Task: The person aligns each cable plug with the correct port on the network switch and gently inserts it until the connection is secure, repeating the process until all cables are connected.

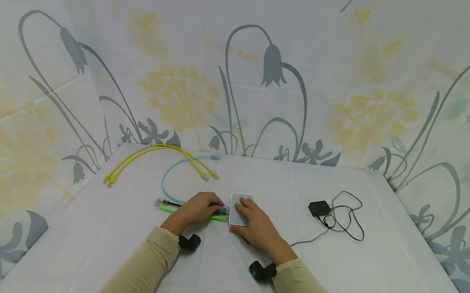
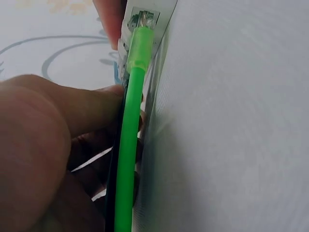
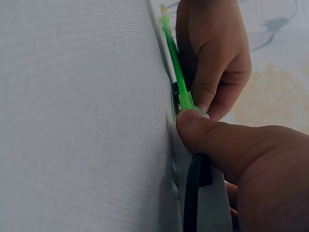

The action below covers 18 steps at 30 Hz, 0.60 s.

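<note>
My right hand [image 1: 261, 227] grips a small white network box with a grey top [image 1: 237, 218], fingers over the top and thumb along its near edge. At the box's left side, my left hand [image 1: 198, 208] pinches the plug end of a light blue network cable [image 1: 164, 177], mostly hidden by the fingers. A green network cable [image 2: 129, 145] has its plug in a port of the box. Just behind it runs a black network cable [image 2: 111, 193], partly covered. Free ends of the green and black cables lie left of the left hand. A black power cord [image 3: 192, 188] enters the box near the right thumb.
Two yellow network cables [image 1: 158, 146] curve across the back left of the white-covered table [image 1: 208, 278]. On the right lies a black power adapter [image 1: 319, 208], its cord loosely coiled beside it. A flower-print cloth [image 1: 210, 34] hangs behind and along both sides.
</note>
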Each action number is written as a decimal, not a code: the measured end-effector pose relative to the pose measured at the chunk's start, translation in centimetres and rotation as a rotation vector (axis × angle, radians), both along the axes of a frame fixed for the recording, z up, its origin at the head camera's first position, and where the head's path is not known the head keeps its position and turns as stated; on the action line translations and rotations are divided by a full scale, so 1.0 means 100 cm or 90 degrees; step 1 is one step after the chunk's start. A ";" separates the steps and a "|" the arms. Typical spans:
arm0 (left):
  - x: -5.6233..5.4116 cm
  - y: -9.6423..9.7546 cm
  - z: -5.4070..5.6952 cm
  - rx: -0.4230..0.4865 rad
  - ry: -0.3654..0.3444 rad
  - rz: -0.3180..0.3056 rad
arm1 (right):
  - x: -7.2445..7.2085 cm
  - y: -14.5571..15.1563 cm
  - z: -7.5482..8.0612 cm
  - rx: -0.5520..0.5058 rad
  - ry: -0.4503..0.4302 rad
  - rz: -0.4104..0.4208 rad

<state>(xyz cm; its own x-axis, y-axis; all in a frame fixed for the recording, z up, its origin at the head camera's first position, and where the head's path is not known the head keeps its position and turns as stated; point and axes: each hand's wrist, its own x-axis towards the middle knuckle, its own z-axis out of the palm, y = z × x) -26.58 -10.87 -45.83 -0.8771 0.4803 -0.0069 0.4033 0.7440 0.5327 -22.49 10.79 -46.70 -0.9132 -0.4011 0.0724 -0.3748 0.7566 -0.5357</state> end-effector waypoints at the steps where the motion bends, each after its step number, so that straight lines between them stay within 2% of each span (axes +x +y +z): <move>1: 0.000 0.000 0.000 -0.002 0.005 -0.003 | 0.000 0.000 0.000 0.000 -0.001 0.000; 5: 0.001 0.001 0.001 -0.004 0.020 -0.014 | 0.000 0.001 0.000 0.003 0.003 0.005; 11: 0.001 0.001 -0.001 0.004 0.019 -0.013 | 0.000 0.002 0.000 0.005 0.011 0.014; 14: 0.000 0.000 -0.002 0.015 0.006 -0.002 | 0.000 0.003 0.000 0.004 0.013 0.018; 18: -0.001 -0.001 -0.004 0.030 -0.027 0.032 | -0.001 0.004 0.000 0.003 0.014 0.018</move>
